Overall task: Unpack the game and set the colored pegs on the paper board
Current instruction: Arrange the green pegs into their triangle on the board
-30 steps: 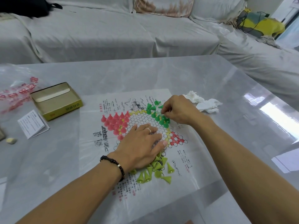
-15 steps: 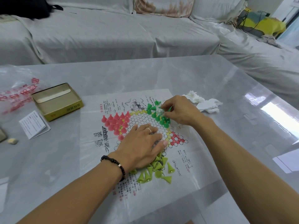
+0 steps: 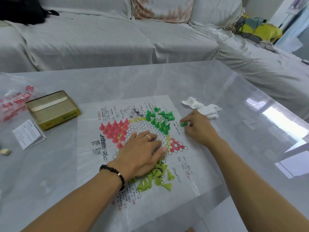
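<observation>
The paper board (image 3: 93, 158) lies flat on the table, printed with a star of small circles. Pink pegs (image 3: 115, 129) stand in its left point. Dark green pegs (image 3: 158, 119) crowd the upper right point, some lying on their sides. Yellow-green pegs (image 3: 157, 178) sit in a loose heap at the near point. My left hand (image 3: 140, 154) rests flat on the board's middle, fingers straight, partly covering the yellow-green heap. My right hand (image 3: 197, 128) is at the board's right edge and pinches one dark green peg (image 3: 183, 124).
An open yellow game box (image 3: 53, 109) stands left of the board, with a folded leaflet (image 3: 28, 133) and a clear plastic bag with red print (image 3: 13, 101) near it. Crumpled white tissues (image 3: 202, 107) lie behind my right hand. A covered sofa (image 3: 117, 36) runs behind the table.
My right hand has drawn back to the right, away from the green cluster to the board's edge, with a green peg in its fingers. The left hand stayed put.
</observation>
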A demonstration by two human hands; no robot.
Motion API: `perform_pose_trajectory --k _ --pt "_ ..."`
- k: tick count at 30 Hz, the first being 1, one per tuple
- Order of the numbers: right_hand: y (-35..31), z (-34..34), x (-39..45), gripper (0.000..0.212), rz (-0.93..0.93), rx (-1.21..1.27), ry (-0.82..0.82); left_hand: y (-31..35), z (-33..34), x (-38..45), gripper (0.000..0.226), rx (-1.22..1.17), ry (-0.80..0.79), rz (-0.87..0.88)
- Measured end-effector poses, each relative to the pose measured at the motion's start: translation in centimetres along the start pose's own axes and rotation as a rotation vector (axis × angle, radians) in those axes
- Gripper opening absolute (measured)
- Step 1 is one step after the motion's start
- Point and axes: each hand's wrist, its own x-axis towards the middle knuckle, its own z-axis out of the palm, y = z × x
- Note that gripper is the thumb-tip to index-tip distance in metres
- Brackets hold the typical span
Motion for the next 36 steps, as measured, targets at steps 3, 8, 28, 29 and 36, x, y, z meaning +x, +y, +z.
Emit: perform_pose_trajectory --k 3,8,28,29,36 --pt "-0.3 -0.1 -0.1 0.022 -0.038 -0.13 -0.005 0.0 0.1 0.0 0.071 0.009 0.005 0.007" --pt "-0.8 0.0 0.1 0.017 -0.029 -0.268 -0.005 0.0 0.0 -0.3 0.076 0.038 -0.006 0.014" --pt "-6.3 -1.9 4.0 0.022 -0.155 0.133 -0.063 -1.2 -1.5 0.6 0.087 0.195 0.087 -0.022" --pt "-6.5 -1.8 4.1 0.023 -0.167 0.118 -0.074 -1.2 -1.4 0.6 0.088 0.197 0.086 -0.021" --pt "-7.4 -1.5 4.6 0.023 -0.19 0.02 -0.177 -1.2 -1.3 0.8 0.088 0.21 0.09 -0.018"
